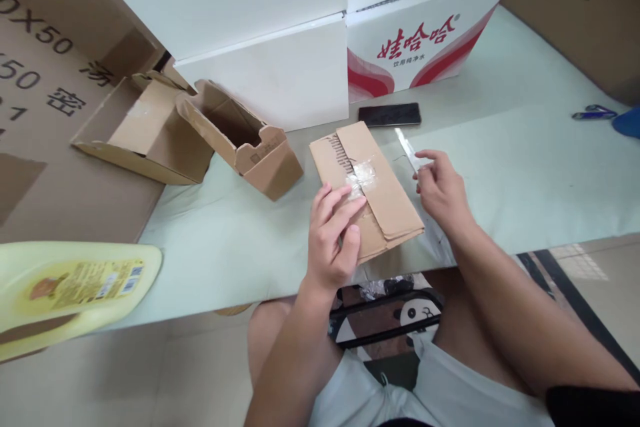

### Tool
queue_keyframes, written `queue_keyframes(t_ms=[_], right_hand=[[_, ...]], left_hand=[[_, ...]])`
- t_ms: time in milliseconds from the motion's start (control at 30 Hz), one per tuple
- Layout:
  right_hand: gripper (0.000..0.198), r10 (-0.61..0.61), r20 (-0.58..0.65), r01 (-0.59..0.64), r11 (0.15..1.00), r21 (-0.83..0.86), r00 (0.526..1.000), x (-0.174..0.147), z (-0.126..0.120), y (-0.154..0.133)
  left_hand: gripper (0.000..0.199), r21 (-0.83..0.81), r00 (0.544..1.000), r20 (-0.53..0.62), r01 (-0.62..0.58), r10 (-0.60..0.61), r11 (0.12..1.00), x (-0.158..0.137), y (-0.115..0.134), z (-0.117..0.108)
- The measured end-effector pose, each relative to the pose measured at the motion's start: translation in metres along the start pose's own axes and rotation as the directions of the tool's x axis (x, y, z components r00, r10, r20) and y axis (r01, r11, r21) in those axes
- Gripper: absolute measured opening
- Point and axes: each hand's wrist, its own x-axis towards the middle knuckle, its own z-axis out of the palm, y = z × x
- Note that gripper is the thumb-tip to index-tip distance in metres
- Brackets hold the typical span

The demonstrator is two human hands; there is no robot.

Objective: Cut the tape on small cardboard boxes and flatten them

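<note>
A flattened brown cardboard box (pixel 393 193) lies on the table in front of me, with clear tape (pixel 365 175) across its middle seam. My left hand (pixel 333 233) rests on the box's near left part, its fingers stretched out and spread over the top by the tape. Just right of the box, my right hand (pixel 440 187) is closed, thumb and fingers pinching a slim whitish utility knife (pixel 406 145). The knife's far end points away from me; its near end is hidden by the fingers.
Two open cardboard boxes, one upright (pixel 270 163) and one tilted (pixel 150 127), stand at left. Behind are white cartons (pixel 270 73) and a black phone (pixel 390 115). A yellow bottle (pixel 80 280) is at front left. A small blue item (pixel 595 113) lies far right.
</note>
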Motion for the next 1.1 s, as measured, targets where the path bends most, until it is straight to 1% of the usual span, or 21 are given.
queue_keyframes(t_ms=[33,100,167,200,233,267,333,367,400,433,467,533,567,600,633,700,767,867,967,1100], right_hand=[[0.026,-0.036,-0.043,0.042,0.988,0.148,0.998,0.0,-0.005,-0.004],[0.021,-0.126,-0.119,0.163,0.912,0.377,0.985,0.0,-0.017,-0.02],[0.03,-0.232,-0.176,0.29,0.819,0.494,0.957,-0.003,-0.03,-0.043],[0.035,-0.28,-0.2,0.344,0.783,0.519,0.939,-0.006,-0.036,-0.056],[0.035,-0.321,-0.216,0.387,0.756,0.528,0.922,-0.01,-0.04,-0.068],[0.031,-0.337,-0.24,0.414,0.737,0.534,0.91,-0.015,-0.042,-0.08],[0.02,-0.321,-0.296,0.435,0.721,0.54,0.9,-0.027,-0.041,-0.096],[0.015,-0.308,-0.293,0.423,0.719,0.551,0.905,-0.034,-0.038,-0.1],[0.011,-0.304,-0.258,0.398,0.725,0.562,0.917,-0.041,-0.034,-0.103],[0.007,-0.31,-0.192,0.363,0.739,0.567,0.931,-0.047,-0.03,-0.103],[0.01,-0.322,-0.107,0.324,0.762,0.561,0.941,-0.051,-0.026,-0.103],[0.022,-0.34,0.048,0.275,0.828,0.49,0.939,-0.056,-0.021,-0.101],[0.023,-0.348,0.096,0.276,0.859,0.43,0.932,-0.057,-0.02,-0.1],[0.021,-0.358,0.115,0.297,0.884,0.362,0.927,-0.056,-0.02,-0.1],[0.015,-0.37,0.113,0.326,0.9,0.29,0.922,-0.056,-0.02,-0.101],[0.004,-0.401,0.066,0.388,0.909,0.15,0.914,-0.053,-0.02,-0.104],[0.005,-0.425,0.012,0.424,0.904,0.056,0.905,-0.053,-0.019,-0.107],[0.01,-0.427,0.007,0.427,0.904,0.013,0.904,-0.055,-0.017,-0.109],[0.009,-0.432,0.014,0.432,0.901,-0.026,0.902,-0.057,-0.015,-0.108],[0.01,-0.46,-0.022,0.457,0.886,-0.076,0.888,-0.057,-0.015,-0.108]], left_hand=[[0.036,0.004,1.0,0.001,0.0,0.0,1.0,0.0,0.001,0.002],[0.037,0.013,1.0,0.009,0.004,-0.004,1.0,0.0,0.002,0.003],[0.037,0.015,1.0,0.024,0.017,-0.017,1.0,0.0,0.002,0.002],[0.037,0.01,0.999,0.032,0.023,-0.023,1.0,0.0,0.001,0.001],[0.037,0.003,0.999,0.038,0.027,-0.027,1.0,0.0,0.001,0.0],[0.036,-0.003,0.999,0.043,0.031,-0.031,1.0,-0.001,0.001,0.0],[0.036,-0.006,0.998,0.052,0.035,-0.035,0.999,-0.001,0.002,-0.001],[0.036,-0.002,0.998,0.056,0.034,-0.034,0.999,-0.001,0.002,-0.001],[0.036,0.002,0.998,0.058,0.03,-0.03,1.0,-0.001,0.002,-0.001],[0.036,0.006,0.998,0.058,0.027,-0.027,1.0,-0.001,0.002,-0.001],[0.037,0.007,0.998,0.057,0.024,-0.025,1.0,-0.001,0.002,0.0],[0.038,0.003,0.999,0.049,0.022,-0.022,1.0,-0.002,0.002,0.001],[0.038,-0.001,0.999,0.045,0.026,-0.026,1.0,-0.002,0.001,0.002],[0.039,-0.004,0.999,0.042,0.033,-0.033,0.999,-0.003,0.001,0.003],[0.039,-0.006,0.998,0.041,0.041,-0.041,0.999,-0.003,0.001,0.004],[0.04,-0.012,0.998,0.037,0.051,-0.051,0.999,-0.004,0.001,0.004],[0.039,-0.025,0.998,0.033,0.05,-0.049,0.998,-0.004,0.001,0.005],[0.038,-0.038,0.998,0.035,0.048,-0.047,0.998,-0.004,0.001,0.004],[0.039,-0.032,0.997,0.046,0.058,-0.057,0.998,-0.004,0.002,0.004],[0.037,-0.048,0.998,0.047,0.048,-0.046,0.998,-0.003,0.002,0.003]])
